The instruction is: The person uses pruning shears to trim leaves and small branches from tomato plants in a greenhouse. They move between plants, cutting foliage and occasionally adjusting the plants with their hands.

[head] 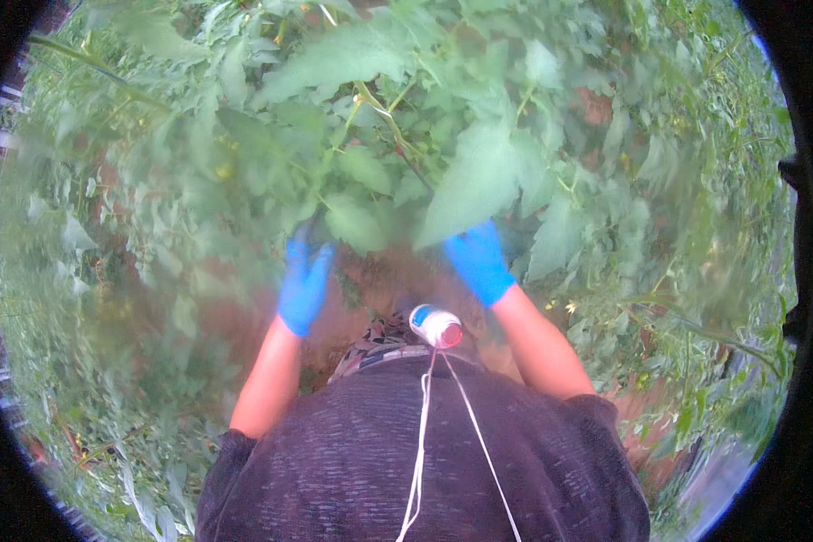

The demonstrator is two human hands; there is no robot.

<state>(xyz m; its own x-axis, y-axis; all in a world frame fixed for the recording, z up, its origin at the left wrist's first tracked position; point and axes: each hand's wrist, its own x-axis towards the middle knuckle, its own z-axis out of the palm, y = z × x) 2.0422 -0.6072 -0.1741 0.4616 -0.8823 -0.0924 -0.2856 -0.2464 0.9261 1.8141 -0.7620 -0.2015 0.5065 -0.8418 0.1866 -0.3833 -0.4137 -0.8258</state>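
Observation:
My left hand (305, 281), in a blue glove, reaches into the lower leaves of what look like tomato plants (362, 169); its fingers are blurred and partly behind foliage, with some apart. On the right, my right hand (477, 261), also blue-gloved, is at the underside of a large leaf (477, 183) that covers its fingertips. Whether either hand grips anything is hidden. Between and below the hands, a small white bottle (435, 326) with a blue label and a reddish end hangs from a white cord (421, 433) in front of my dark shirt.
Dense foliage surrounds me on both sides. A green stem (386, 115) with a white tie or string stands ahead, and another long stem (704, 335) crosses at the right. Brown soil (386, 278) shows between the hands. Pale sheeting (725, 481) lies at the lower right.

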